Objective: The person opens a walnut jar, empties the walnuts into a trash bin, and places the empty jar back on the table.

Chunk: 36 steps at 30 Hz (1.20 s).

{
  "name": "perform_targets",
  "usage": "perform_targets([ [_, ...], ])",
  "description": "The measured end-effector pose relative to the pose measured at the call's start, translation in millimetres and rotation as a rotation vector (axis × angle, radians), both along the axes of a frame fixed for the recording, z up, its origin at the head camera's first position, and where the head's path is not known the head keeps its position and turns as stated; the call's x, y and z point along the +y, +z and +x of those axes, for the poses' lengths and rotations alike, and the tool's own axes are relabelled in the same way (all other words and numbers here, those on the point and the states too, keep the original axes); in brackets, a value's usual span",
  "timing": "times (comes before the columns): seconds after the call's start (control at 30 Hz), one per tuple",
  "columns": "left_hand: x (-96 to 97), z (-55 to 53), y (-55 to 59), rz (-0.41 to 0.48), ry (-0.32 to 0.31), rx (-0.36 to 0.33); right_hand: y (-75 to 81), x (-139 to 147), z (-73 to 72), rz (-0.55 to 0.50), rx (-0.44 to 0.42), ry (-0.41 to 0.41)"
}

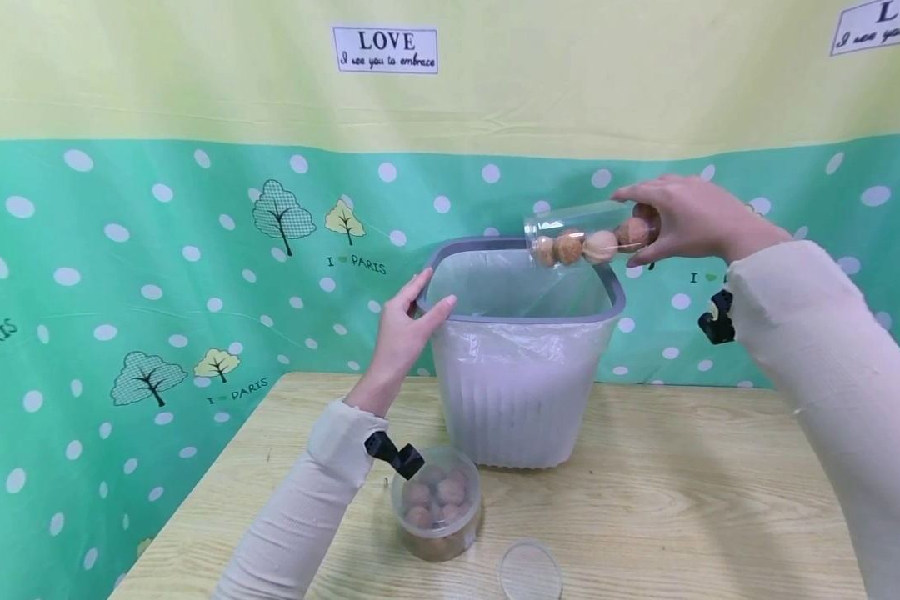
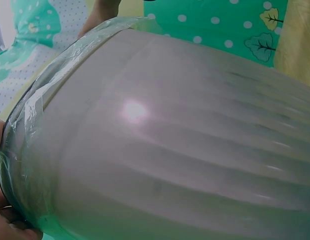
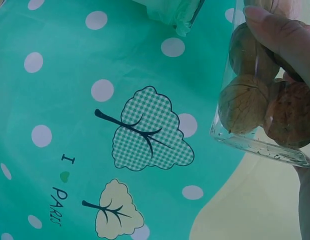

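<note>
My right hand (image 1: 693, 218) grips the base end of a clear plastic jar (image 1: 581, 218), thumb and fingers on either side. The jar lies nearly level, its mouth pointing left over the right side of a trash bin (image 1: 513, 392). Several walnuts (image 1: 600, 246) line its lower side; in the right wrist view more walnuts (image 3: 243, 103) sit at the jar's base. With thumb and fingers, my left hand (image 1: 405, 329) holds the bin's grey rim at its left side. A thin clear bag (image 1: 495, 283) lines the bin and folds over the rim.
A round clear tub (image 1: 437, 533) of round brown walnut-like pieces stands in front of the bin, beside the left forearm. Near the table's front edge lies a clear round lid (image 1: 530, 575). Behind the wooden table (image 1: 682, 483) hangs a green and yellow printed curtain (image 1: 195, 275).
</note>
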<state>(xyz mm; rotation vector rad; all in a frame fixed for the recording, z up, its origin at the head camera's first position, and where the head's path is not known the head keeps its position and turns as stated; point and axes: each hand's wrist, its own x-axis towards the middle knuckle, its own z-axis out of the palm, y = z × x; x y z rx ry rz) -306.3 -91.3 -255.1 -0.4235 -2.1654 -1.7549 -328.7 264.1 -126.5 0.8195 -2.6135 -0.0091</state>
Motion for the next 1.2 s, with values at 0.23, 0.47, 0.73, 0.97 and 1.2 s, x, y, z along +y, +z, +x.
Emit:
perform_targets([
  [0.23, -0.3, -1.0, 0.0, -0.002, -0.001, 0.004, -0.1, -1.0, 0.0, 0.002, -0.007, 0.004],
  [0.47, 1.0, -1.1, 0.5, 0.007, -0.013, 0.019, 0.5, -1.6, -0.9, 0.02, -0.003, 0.001],
  [0.73, 0.7, -0.1, 1.5, -0.001, -0.009, 0.006, 2.2, -4.8, -0.9, 0.029, 0.014, 0.021],
  [0.97, -0.1, 0.1, 1.1, 0.002, -0.007, 0.001, 1.3, -5.9, -1.1, 0.036, 0.028, 0.039],
  [1.2, -0.3, 1.0, 1.2, -0.001, -0.002, -0.001, 0.8, -6.0, -0.8, 0.045, 0.031, 0.036],
])
